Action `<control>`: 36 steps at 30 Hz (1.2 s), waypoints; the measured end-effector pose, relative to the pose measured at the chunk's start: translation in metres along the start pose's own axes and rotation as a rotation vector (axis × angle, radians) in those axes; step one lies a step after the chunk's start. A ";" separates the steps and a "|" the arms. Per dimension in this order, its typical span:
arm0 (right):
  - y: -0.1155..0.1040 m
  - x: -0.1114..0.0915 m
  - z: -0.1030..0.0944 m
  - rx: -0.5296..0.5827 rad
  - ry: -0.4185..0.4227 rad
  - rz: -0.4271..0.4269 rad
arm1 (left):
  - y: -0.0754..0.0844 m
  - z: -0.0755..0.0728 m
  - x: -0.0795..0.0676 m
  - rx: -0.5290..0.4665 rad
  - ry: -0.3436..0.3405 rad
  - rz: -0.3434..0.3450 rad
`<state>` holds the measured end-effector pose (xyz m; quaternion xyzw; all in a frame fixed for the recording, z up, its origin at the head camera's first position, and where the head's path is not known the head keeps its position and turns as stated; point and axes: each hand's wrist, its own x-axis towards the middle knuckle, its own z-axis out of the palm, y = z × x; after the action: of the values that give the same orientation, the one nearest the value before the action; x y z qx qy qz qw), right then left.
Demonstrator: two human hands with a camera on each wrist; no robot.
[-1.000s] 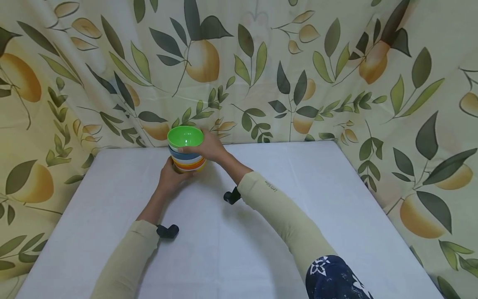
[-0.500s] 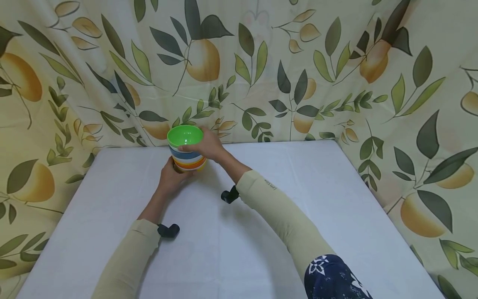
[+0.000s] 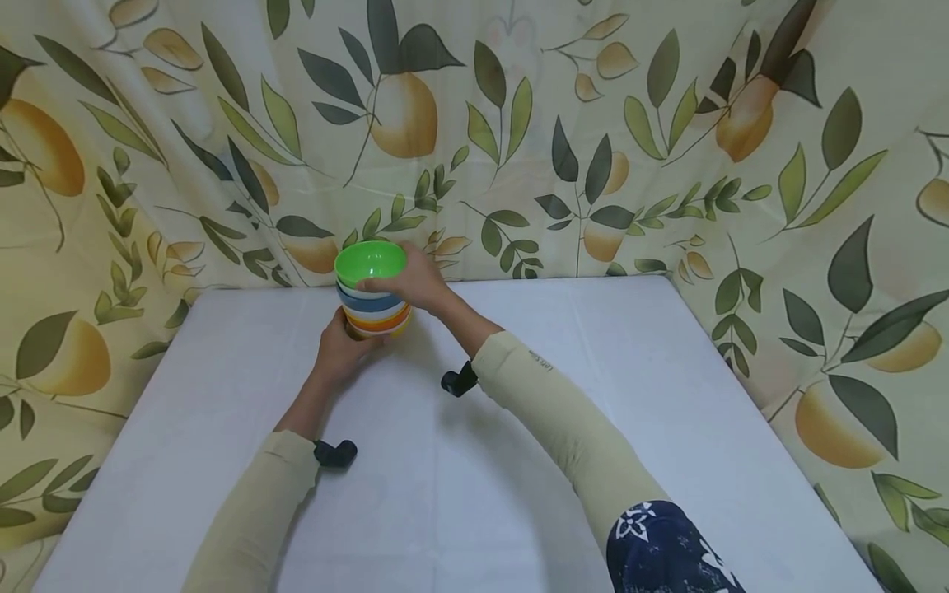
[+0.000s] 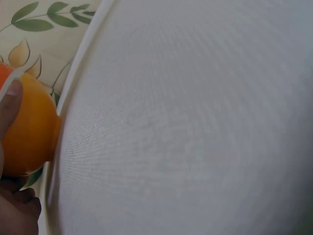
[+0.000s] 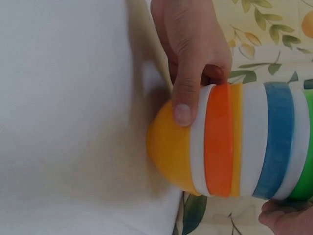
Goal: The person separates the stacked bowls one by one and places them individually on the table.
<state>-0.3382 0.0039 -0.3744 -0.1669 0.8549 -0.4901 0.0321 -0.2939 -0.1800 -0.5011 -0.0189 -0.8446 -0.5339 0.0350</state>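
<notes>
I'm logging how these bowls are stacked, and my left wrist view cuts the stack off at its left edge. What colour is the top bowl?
Observer: Green; the head view shows the green bowl open side up.

Operator: Thanks. Where does the right hand hold?

Observer: Near the top: its thumb lies across that bowl's near side.

Curtained-off nook, home or studio I can't tell: I see fruit-and-leaf print curtain behind and along both sides of a white-covered bench.
</notes>
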 end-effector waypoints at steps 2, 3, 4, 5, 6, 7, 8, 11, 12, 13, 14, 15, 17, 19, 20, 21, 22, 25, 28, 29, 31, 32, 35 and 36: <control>-0.001 0.000 -0.001 0.015 0.005 -0.013 | 0.001 0.000 0.000 -0.004 -0.001 0.002; -0.001 0.000 -0.002 0.019 0.011 -0.019 | 0.001 0.000 0.000 -0.004 -0.003 0.002; -0.001 0.000 -0.002 0.020 0.017 -0.028 | 0.001 -0.001 0.001 -0.002 -0.005 0.003; -0.001 0.000 -0.003 0.023 0.024 -0.036 | 0.001 -0.001 0.001 0.001 -0.007 0.004; 0.000 -0.001 -0.004 0.023 0.032 -0.041 | 0.001 -0.001 0.001 0.006 -0.008 0.003; 0.000 -0.001 -0.004 0.028 0.040 -0.049 | 0.001 -0.001 0.002 0.009 -0.009 0.006; 0.000 -0.002 -0.005 0.033 0.047 -0.056 | 0.001 -0.001 0.002 0.009 -0.010 0.008; 0.001 -0.005 -0.008 0.047 0.064 -0.065 | 0.000 -0.001 0.002 0.014 -0.011 0.018; 0.001 -0.007 -0.010 0.050 0.067 -0.068 | -0.001 -0.001 0.002 0.015 -0.010 0.021; 0.001 -0.008 -0.012 0.053 0.073 -0.070 | -0.001 -0.001 0.002 0.017 -0.011 0.023; 0.001 -0.010 -0.014 0.058 0.078 -0.073 | -0.001 0.000 0.003 0.019 -0.012 0.025; 0.002 -0.011 -0.016 0.059 0.083 -0.074 | -0.002 -0.001 0.003 0.024 -0.012 0.027; 0.003 -0.012 -0.021 0.064 0.096 -0.079 | -0.002 -0.001 0.004 0.026 -0.011 0.027; 0.004 -0.014 -0.027 0.069 0.111 -0.081 | -0.002 -0.001 0.005 0.029 -0.010 0.030; 0.005 -0.015 -0.030 0.075 0.117 -0.082 | -0.002 -0.001 0.005 0.028 -0.009 0.030; 0.005 -0.016 -0.032 0.081 0.121 -0.078 | -0.002 -0.001 0.006 0.026 -0.008 0.030; 0.006 -0.017 -0.035 0.087 0.126 -0.076 | -0.002 -0.001 0.006 0.024 -0.008 0.029; 0.011 -0.020 -0.042 0.110 0.139 -0.064 | -0.003 -0.002 0.006 0.019 -0.011 0.025; 0.018 -0.023 -0.047 0.119 0.164 -0.043 | -0.003 -0.002 0.006 0.021 -0.016 0.020; 0.022 -0.024 -0.049 0.124 0.174 -0.033 | -0.003 -0.002 0.005 0.020 -0.017 0.017; 0.029 -0.025 -0.051 0.130 0.201 -0.014 | -0.002 -0.002 0.005 0.018 -0.019 0.014; 0.034 -0.026 -0.052 0.134 0.213 -0.006 | -0.002 -0.002 0.004 0.017 -0.020 0.014; 0.049 -0.028 -0.053 0.151 0.244 0.013 | -0.001 -0.001 0.004 0.003 -0.018 0.014; 0.055 -0.029 -0.053 0.146 0.252 0.020 | -0.001 -0.001 0.003 -0.001 -0.018 0.015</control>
<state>-0.3360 0.0822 -0.3967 -0.0930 0.8160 -0.5675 -0.0585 -0.2972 -0.1817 -0.5014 -0.0298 -0.8445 -0.5337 0.0314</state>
